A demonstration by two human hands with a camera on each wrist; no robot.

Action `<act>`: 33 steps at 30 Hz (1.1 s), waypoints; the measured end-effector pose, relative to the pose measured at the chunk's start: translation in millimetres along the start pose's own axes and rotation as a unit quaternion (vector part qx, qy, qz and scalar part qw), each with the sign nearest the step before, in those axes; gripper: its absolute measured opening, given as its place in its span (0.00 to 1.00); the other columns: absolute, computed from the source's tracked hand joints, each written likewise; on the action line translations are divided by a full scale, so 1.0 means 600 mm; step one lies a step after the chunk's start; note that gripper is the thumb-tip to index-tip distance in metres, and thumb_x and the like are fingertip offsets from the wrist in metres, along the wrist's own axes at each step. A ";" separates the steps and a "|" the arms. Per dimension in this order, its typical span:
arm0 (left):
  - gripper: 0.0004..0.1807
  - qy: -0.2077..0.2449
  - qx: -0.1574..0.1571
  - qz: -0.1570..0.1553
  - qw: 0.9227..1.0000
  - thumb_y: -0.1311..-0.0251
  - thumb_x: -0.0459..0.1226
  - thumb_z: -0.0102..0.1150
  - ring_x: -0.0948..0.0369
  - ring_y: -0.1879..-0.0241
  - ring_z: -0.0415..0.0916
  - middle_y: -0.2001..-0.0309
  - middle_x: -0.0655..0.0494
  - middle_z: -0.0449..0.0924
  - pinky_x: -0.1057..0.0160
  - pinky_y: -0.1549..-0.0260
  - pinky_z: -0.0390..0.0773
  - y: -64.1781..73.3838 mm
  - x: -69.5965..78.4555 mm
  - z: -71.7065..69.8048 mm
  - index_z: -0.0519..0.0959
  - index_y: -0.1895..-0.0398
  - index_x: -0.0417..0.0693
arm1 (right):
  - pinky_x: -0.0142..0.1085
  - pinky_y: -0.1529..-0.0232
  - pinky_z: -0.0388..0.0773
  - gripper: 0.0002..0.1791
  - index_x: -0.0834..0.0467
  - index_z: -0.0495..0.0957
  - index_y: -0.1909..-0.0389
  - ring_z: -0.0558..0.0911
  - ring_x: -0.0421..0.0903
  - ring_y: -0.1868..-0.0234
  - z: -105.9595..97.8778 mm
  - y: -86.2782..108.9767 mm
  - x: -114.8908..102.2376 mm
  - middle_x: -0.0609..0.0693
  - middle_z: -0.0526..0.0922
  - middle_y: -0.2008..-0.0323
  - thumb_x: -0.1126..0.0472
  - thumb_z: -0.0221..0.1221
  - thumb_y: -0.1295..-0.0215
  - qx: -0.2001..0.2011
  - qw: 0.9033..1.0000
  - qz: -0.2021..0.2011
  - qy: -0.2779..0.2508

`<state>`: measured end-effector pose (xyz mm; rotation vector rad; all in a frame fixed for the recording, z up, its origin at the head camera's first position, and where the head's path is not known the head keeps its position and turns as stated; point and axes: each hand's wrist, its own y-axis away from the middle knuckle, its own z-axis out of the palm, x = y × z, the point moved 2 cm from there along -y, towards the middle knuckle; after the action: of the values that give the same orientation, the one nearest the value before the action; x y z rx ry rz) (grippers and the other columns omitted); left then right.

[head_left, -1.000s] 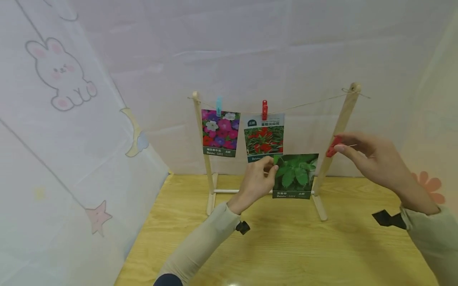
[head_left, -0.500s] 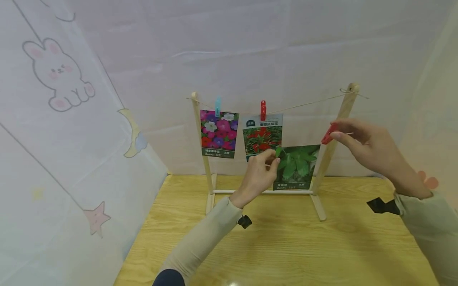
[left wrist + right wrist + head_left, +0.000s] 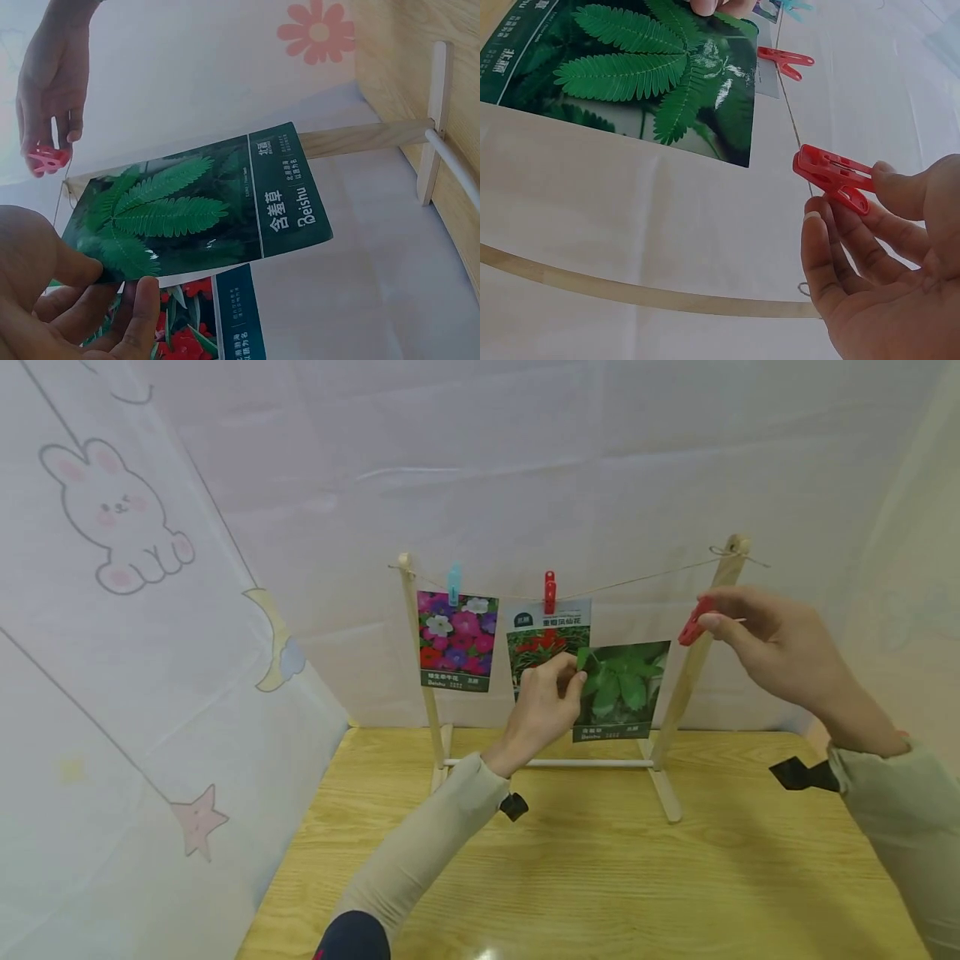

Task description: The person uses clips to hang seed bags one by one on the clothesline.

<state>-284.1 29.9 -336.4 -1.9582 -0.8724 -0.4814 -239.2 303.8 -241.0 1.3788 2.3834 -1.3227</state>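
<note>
A seed packet with green fern-like leaves is pinched at its upper left edge by my left hand, between thumb and fingers. It hangs below the string and overlaps a second packet with red flowers. To the right, my right hand pinches a red clothespin by its handle ends, close to the string in the right wrist view. Another red clothespin clips the red-flower packet to the string. A light blue clothespin holds up a packet with pink and purple flowers.
The string runs between two wooden posts, the left post and the right post, on a stand with a white crossbar. The stand is on a wood-grain table. A printed white sheet hangs behind and at the left.
My left hand has lifted the green-leaf packet up toward the string. My right hand has risen too, carrying the red clothespin higher beside the right post.
</note>
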 end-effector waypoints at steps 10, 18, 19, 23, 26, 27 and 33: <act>0.12 0.012 -0.001 0.007 1.000 0.19 0.34 0.54 0.72 0.75 0.81 0.58 0.45 0.91 0.76 0.71 0.79 -0.016 0.008 0.003 0.81 0.42 0.38 | 0.19 0.64 0.68 0.14 0.61 0.84 0.39 0.80 0.16 0.59 -0.012 -0.015 -0.006 0.16 0.78 0.54 0.63 0.60 0.20 0.009 1.000 -0.017 0.024; 0.10 0.003 0.011 0.025 1.000 0.20 0.33 0.55 0.69 0.77 0.79 0.63 0.47 0.90 0.76 0.74 0.75 -0.030 0.018 0.007 0.82 0.44 0.37 | 0.25 0.68 0.66 0.16 0.58 0.83 0.37 0.80 0.17 0.61 -0.019 -0.027 -0.011 0.20 0.82 0.60 0.62 0.60 0.19 -0.001 0.999 -0.019 0.041; 0.10 0.001 0.012 0.028 1.000 0.19 0.33 0.55 0.68 0.78 0.78 0.64 0.48 0.89 0.75 0.75 0.74 -0.032 0.019 0.007 0.82 0.45 0.37 | 0.26 0.70 0.65 0.15 0.57 0.83 0.37 0.80 0.19 0.64 -0.020 -0.029 -0.010 0.21 0.83 0.61 0.62 0.59 0.19 -0.003 0.999 -0.020 0.041; 0.09 0.006 0.012 0.034 0.999 0.19 0.33 0.54 0.67 0.81 0.74 0.66 0.49 0.88 0.74 0.78 0.70 -0.040 0.024 0.010 0.81 0.47 0.37 | 0.34 0.77 0.60 0.13 0.53 0.84 0.39 0.73 0.31 0.77 -0.022 -0.037 -0.010 0.23 0.85 0.63 0.61 0.58 0.18 -0.009 0.999 -0.025 0.046; 0.09 0.008 0.013 0.037 0.999 0.19 0.33 0.54 0.67 0.82 0.74 0.67 0.49 0.88 0.73 0.79 0.70 -0.046 0.026 0.011 0.82 0.48 0.37 | 0.36 0.79 0.57 0.14 0.54 0.84 0.39 0.72 0.32 0.79 -0.025 -0.042 -0.010 0.20 0.83 0.63 0.60 0.59 0.18 -0.007 0.998 -0.021 0.052; 0.09 0.006 0.014 0.039 0.999 0.19 0.33 0.54 0.67 0.81 0.74 0.67 0.49 0.88 0.74 0.78 0.71 -0.048 0.026 0.011 0.82 0.48 0.37 | 0.36 0.79 0.57 0.13 0.55 0.84 0.39 0.73 0.31 0.78 -0.025 -0.044 -0.011 0.20 0.83 0.63 0.61 0.59 0.19 -0.007 0.999 -0.022 0.049; 0.10 0.006 0.021 0.045 0.999 0.20 0.32 0.55 0.64 0.74 0.82 0.66 0.47 0.89 0.76 0.71 0.77 -0.057 0.029 0.014 0.82 0.46 0.35 | 0.27 0.70 0.64 0.13 0.59 0.85 0.41 0.81 0.17 0.59 -0.028 -0.053 -0.014 0.22 0.84 0.57 0.62 0.59 0.19 0.005 0.999 -0.026 0.041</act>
<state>-297.9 55.0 -309.7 -1.9455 -0.7777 -0.4192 -252.3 303.2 -206.2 1.4109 2.4836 -1.3179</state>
